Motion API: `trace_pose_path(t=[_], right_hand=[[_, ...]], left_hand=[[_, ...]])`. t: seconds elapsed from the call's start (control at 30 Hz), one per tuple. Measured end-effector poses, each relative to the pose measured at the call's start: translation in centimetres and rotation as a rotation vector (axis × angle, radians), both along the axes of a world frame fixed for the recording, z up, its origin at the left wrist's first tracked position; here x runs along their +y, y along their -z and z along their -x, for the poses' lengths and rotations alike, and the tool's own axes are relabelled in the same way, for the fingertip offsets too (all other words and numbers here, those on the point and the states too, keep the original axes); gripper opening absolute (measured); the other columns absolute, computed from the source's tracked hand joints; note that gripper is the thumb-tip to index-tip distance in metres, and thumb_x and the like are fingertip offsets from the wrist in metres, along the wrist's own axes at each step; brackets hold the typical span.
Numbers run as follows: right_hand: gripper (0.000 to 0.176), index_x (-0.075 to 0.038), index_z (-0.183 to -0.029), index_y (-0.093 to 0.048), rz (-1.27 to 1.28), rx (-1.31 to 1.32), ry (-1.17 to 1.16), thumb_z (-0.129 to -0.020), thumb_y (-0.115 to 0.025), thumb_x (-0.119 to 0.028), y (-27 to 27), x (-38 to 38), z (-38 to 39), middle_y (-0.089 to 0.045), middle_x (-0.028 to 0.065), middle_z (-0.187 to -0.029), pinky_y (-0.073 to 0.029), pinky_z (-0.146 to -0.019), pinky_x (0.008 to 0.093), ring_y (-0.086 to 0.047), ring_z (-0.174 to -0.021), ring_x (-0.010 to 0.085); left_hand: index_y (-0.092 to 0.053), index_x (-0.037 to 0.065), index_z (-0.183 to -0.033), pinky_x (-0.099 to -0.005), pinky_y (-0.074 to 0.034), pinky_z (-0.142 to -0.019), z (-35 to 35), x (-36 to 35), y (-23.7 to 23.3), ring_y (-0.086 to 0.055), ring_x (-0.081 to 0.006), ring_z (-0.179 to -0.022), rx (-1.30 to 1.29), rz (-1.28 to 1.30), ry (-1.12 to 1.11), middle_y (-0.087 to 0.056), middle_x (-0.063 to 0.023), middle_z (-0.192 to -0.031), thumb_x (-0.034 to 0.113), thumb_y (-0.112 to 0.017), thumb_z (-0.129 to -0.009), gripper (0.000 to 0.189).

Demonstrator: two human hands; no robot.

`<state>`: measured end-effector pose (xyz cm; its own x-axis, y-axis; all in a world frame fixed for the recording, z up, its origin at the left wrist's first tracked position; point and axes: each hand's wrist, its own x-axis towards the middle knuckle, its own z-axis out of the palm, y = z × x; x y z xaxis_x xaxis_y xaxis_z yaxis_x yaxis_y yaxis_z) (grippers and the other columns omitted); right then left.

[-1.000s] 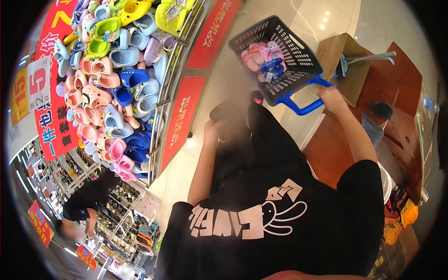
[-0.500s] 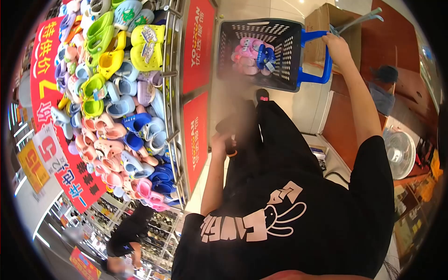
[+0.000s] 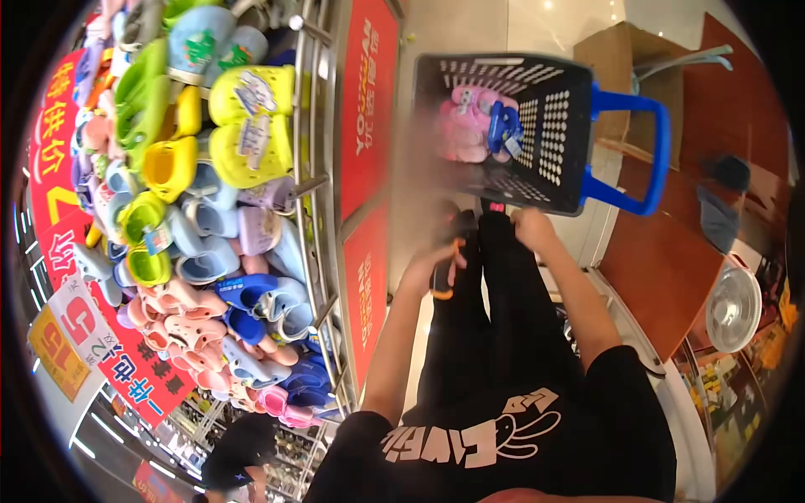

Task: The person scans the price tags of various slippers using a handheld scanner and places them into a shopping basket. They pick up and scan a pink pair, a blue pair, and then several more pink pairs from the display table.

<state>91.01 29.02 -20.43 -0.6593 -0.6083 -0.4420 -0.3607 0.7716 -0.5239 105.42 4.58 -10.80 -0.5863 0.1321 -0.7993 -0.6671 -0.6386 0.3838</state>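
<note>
My left hand (image 3: 435,264) is closed round a dark, slim object (image 3: 442,277) with orange trim; motion blur hides what kind it is. My right hand (image 3: 532,228) is off the handle, just below the side of the black shopping basket (image 3: 563,126) and over my trouser leg, its fingers partly hidden. The basket's blue handle (image 3: 658,155) sticks out to the right with nobody gripping it. Inside lie pink clogs (image 3: 468,126) and a blue clog (image 3: 503,126) with a small tag.
On my left a metal-railed rack (image 3: 312,184) is heaped with colourful clogs (image 3: 251,109), above red sign panels (image 3: 366,109). A cardboard box (image 3: 616,50), reddish-brown furniture (image 3: 654,268) and a fan (image 3: 732,302) stand on the right. Another person (image 3: 243,453) is at lower left.
My right hand has let go of the blue handle and come down below the basket's side. My left hand has moved up and right with the dark object. The basket appears further right.
</note>
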Motion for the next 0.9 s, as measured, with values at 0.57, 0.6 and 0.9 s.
trace_pose_path(t=[0.57, 0.6, 0.9], right_hand=[[0.059, -0.008, -0.136, -0.053, -0.103, -0.334, 0.356, -0.08, -0.068, -0.019, 33.7, -2.2, 19.2, -0.066, 0.0209, -0.116, -0.05, -0.086, 0.0342, -0.066, -0.1, 0.0287], [0.06, -0.01, -0.136, -0.054, -0.182, -0.34, 0.266, -0.079, -0.071, -0.013, 32.8, -2.8, 19.8, -0.066, 0.0186, -0.117, -0.05, -0.087, 0.0342, -0.066, -0.101, 0.028], [0.059, -0.004, -0.123, -0.063, -0.311, -0.213, 0.024, -0.07, -0.083, -0.02, 34.3, -4.4, 19.5, -0.068, 0.0189, -0.109, -0.05, -0.087, 0.0378, -0.067, -0.099, 0.0299]], left_hand=[[-0.06, -0.008, -0.111, -0.0375, -0.06, -0.057, 6.5, -1.4, 20.9, -0.069, -0.0304, -0.078, 0.092, 0.445, -0.118, -0.062, -0.0141, -0.097, 0.007, -0.061, -0.088, 0.028], [-0.059, -0.008, -0.114, -0.0385, -0.061, -0.06, 5.7, -1.0, 21.5, -0.07, -0.0312, -0.081, 0.093, 0.47, -0.123, -0.062, -0.0141, -0.097, 0.006, -0.06, -0.088, 0.03], [-0.055, -0.008, -0.12, -0.0375, -0.061, -0.065, 6.3, -1.1, 22.8, -0.064, -0.0338, -0.108, 0.204, 0.502, -0.162, -0.062, -0.0219, -0.118, 0.003, -0.053, -0.088, 0.034]])
